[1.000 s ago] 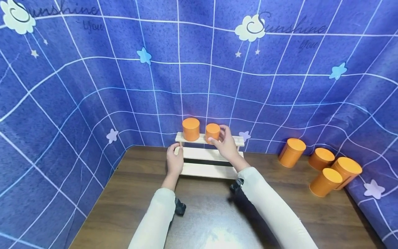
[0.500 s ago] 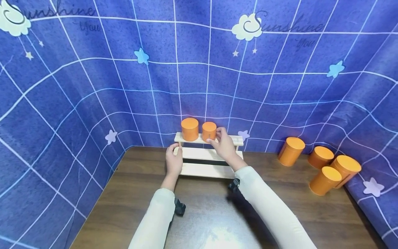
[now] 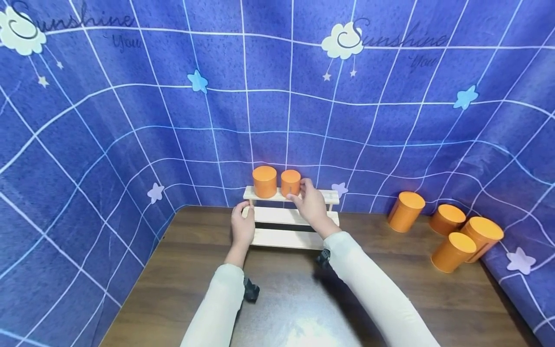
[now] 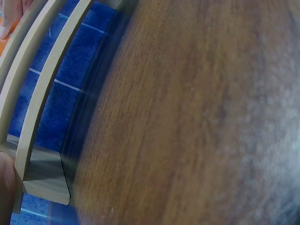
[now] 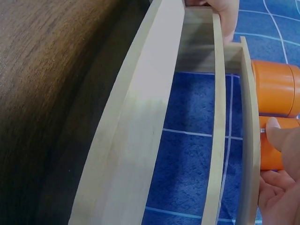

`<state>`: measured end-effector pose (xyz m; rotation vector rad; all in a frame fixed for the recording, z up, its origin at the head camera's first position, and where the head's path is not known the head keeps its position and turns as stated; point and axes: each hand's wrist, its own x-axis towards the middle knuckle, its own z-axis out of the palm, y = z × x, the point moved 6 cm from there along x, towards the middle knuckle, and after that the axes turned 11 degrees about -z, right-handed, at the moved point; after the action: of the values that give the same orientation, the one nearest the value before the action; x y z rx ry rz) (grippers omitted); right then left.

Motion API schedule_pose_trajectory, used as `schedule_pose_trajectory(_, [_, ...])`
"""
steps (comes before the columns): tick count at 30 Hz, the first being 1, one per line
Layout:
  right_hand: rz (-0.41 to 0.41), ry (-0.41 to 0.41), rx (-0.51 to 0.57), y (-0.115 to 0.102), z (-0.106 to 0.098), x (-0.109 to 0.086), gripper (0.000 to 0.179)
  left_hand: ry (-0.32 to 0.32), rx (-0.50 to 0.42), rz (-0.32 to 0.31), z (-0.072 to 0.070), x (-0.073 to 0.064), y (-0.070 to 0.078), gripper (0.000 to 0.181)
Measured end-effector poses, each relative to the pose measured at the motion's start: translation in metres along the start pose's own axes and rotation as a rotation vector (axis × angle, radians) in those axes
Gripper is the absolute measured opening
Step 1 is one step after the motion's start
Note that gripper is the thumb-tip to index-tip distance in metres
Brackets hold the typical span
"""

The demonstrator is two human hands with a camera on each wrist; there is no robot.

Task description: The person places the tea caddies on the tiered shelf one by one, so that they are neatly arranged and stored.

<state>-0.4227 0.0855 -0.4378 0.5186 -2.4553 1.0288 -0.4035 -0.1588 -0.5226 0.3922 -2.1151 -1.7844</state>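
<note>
A wooden three-tier rack (image 3: 286, 238) stands against the blue cloth. My left hand (image 3: 244, 226) grips its left end, and in the left wrist view only a bit of a finger (image 4: 6, 180) shows by the side panel. On the top tier my right hand (image 3: 314, 206) holds a small orange canister (image 3: 290, 183), thumb in front and fingers at its right side. A wider orange canister (image 3: 264, 183) sits upright to its left, with a narrow gap between the two. In the right wrist view the thumb lies against the small canister (image 5: 271, 152).
Several more orange canisters stand on the right of the brown table (image 3: 195, 284): a tall one (image 3: 406, 212), a short one (image 3: 447, 220), a large one (image 3: 484, 231) and a narrower one (image 3: 453, 251) before it. A blue grid-patterned cloth (image 3: 234, 111) hangs behind.
My right hand has moved the small canister leftward along the top tier, closer to the wider one. The left hand has stayed at the rack's end.
</note>
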Motion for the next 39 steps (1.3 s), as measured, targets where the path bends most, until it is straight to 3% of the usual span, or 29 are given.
schedule_pose_trajectory(7, [-0.028, 0.013, -0.121, -0.005, 0.005, 0.000, 0.067, 0.013, 0.002, 0.011, -0.001, 0.001, -0.003, 0.027])
schedule_pose_trajectory(21, [-0.031, 0.004, -0.120, -0.010, 0.014, 0.002, 0.070, 0.018, -0.008, 0.027, -0.005, 0.007, 0.000, 0.027])
schedule_pose_trajectory(30, [0.010, 0.015, 0.029, -0.007, 0.011, -0.016, 0.084, 0.006, 0.013, 0.030, 0.003, 0.000, 0.002, 0.027])
schedule_pose_trajectory(39, [-0.035, 0.044, 0.097, -0.013, -0.001, -0.034, 0.080, 0.021, -0.009, 0.041, 0.005, 0.002, 0.000, 0.028])
